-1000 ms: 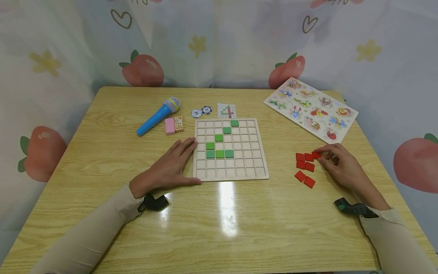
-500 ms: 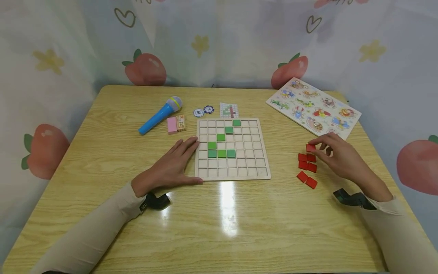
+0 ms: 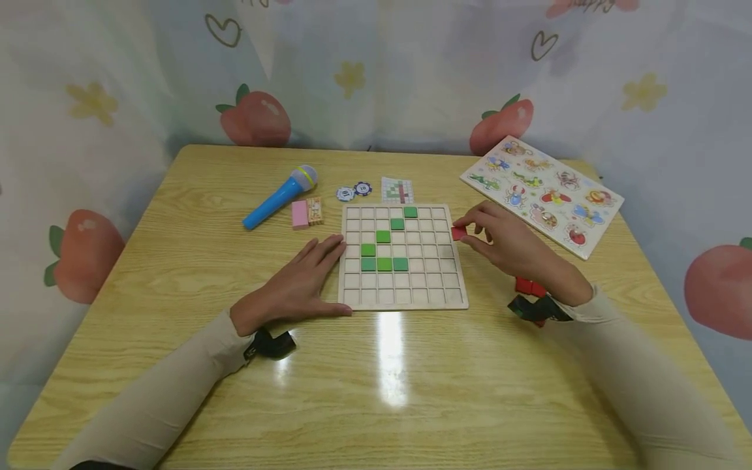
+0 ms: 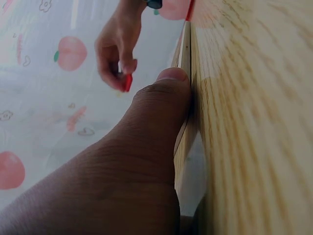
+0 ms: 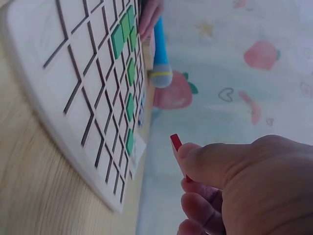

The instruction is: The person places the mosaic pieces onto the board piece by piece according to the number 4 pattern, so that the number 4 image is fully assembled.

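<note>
One red tile (image 3: 459,232) pinched in right hand (image 3: 505,245) fingers; left hand (image 3: 296,287) fingers flat, touching grid board (image 3: 405,297) edge.

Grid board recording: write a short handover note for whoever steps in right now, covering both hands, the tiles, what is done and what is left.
Left hand: flat on the table, fingers against the grid board left edge.
Right hand: pinches a red tile at the board's right edge.
Done: six green tiles sit in the board; no red tile placed.
Left: seat the held tile; more red tiles lie on the table, partly hidden by the right wrist.
</note>
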### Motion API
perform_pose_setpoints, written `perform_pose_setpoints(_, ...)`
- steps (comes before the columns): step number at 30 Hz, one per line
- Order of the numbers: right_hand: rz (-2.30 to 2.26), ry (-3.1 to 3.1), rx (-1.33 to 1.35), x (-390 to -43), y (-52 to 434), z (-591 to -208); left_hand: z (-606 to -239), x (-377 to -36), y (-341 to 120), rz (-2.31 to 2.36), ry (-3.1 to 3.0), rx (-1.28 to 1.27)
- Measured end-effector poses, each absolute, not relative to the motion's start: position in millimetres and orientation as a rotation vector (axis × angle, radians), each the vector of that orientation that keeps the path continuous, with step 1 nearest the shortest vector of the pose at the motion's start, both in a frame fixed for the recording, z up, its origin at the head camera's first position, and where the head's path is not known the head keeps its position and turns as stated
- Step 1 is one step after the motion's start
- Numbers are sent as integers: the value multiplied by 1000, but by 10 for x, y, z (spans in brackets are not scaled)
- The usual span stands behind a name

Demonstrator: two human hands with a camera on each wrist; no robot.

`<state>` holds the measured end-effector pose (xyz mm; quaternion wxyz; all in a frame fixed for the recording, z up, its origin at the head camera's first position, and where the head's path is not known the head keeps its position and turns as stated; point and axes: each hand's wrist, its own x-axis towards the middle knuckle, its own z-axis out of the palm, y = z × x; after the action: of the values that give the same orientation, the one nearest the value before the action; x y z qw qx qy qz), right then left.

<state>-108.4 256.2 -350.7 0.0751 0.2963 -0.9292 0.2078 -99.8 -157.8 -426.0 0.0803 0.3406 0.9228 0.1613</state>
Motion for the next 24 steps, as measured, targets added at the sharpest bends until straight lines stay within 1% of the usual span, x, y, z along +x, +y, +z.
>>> perform_pose_setpoints(9, 667, -2896, 905, -1451, 2147, -3584, -4246, -991, -1563, 485, 2752, 1003)
perform_pose_setpoints(14, 650, -3010, 860, -1610, 1961, -3613, -4238, -991, -1569, 485, 2753, 996)
perform_pose_setpoints(19, 660, -3084, 829, -1717, 1846, -3664, -4241, -991, -1574, 497, 2747, 989)
perform_pose_setpoints(24, 670, -3069, 854, -1760, 1814, -3734, -4235, -990, -1574, 498, 2744, 993)
